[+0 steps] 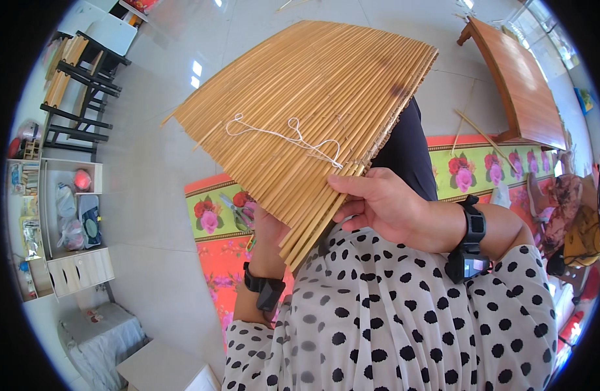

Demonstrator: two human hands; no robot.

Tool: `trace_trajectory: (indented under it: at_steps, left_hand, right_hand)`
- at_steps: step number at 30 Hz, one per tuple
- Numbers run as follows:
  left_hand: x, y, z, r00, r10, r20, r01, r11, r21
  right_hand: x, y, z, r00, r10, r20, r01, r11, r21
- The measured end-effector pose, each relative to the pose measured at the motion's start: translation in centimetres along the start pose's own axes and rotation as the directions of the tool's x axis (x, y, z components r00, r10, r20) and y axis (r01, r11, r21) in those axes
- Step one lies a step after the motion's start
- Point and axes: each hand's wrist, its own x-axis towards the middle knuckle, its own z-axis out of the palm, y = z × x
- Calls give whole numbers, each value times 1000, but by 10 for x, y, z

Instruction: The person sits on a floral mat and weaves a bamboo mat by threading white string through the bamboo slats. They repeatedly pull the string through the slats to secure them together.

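Stretching beyond the right hand (398,207), reed mat (280,91)

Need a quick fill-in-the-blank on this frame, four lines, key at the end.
1. The string lying on the stick mat is ____ in colour.
2. The right hand grips the mat with its ____ on top.
3. The wooden table stands on the wearer's ____ side.
4. The dots on the shirt are ____.

Missing words: white; thumb; right; black.

Right hand (392,203): thumb (352,186) extended above curled fingers (353,210). Left hand (267,229): left of those fingers (own fingertips hidden).
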Motion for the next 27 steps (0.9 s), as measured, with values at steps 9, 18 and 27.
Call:
trace_trajectory:
  at_steps: [9, 18, 27]
  left_hand:
    - [-9, 5, 4, 946, -49, -319, 147, 945, 291]
    - [-153, 210, -141, 851, 217, -479, 216, 685, 695]
    - [-92, 212, -106, 539, 724, -430, -70, 548, 834]
  right_hand:
    - [3, 2, -4, 1000, -1, -12, 1, 1000, -11]
    - [4, 0, -4, 1000, 17, 13, -17, 999, -31]
    - [11, 5, -6, 999, 21, -24, -22, 997, -69]
